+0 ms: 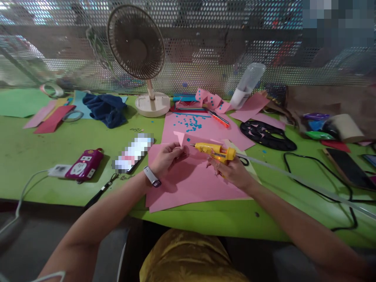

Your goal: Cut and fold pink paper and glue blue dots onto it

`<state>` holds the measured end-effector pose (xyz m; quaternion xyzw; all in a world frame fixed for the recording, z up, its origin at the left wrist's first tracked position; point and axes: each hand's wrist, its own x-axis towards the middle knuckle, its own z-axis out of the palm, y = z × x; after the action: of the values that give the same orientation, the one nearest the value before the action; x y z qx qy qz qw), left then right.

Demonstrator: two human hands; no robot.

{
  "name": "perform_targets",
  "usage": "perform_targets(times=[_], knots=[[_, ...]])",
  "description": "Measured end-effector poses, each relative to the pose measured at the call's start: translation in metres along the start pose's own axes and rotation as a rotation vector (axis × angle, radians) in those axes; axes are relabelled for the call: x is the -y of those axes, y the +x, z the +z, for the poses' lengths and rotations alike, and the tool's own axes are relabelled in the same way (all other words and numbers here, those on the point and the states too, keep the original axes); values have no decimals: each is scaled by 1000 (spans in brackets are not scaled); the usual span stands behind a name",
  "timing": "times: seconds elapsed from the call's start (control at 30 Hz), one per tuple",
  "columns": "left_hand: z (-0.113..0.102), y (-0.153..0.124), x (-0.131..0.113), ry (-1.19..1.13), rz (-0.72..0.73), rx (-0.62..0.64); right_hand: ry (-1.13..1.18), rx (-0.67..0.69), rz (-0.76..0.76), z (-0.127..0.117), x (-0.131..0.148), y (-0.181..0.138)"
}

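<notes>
My right hand (232, 172) grips a yellow hot glue gun (214, 150), its nozzle pointing left. A long clear glue stick (273, 169) trails out of its back end. In my left hand (169, 158) a small folded piece of pink paper (179, 138) is pinched between thumb and fingers, close to the nozzle. Whether nozzle and paper touch I cannot tell. Beneath both hands lie large pink paper sheets (188, 188). Small blue paper bits (192, 124) are scattered on the sheet beyond, near an orange utility knife (219, 119).
A white fan (152, 105) stands at the back. Left are a lit phone (133, 152), a purple power bank (85, 164) and a blue cloth (105, 109). Right are a black palette (267, 135), a clear bottle (248, 84), a black cable (317, 190) and a dark phone (349, 166).
</notes>
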<state>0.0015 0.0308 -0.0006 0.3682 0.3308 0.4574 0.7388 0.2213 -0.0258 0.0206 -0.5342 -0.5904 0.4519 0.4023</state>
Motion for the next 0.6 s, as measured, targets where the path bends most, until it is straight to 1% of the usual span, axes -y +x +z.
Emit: perform_targets(times=[0.17, 0.6], knots=[[1, 0, 0, -6, -8, -9, -39, 16, 11, 0, -1, -1], [2, -1, 0, -8, -15, -22, -138, -29, -34, -1, -4, -1]])
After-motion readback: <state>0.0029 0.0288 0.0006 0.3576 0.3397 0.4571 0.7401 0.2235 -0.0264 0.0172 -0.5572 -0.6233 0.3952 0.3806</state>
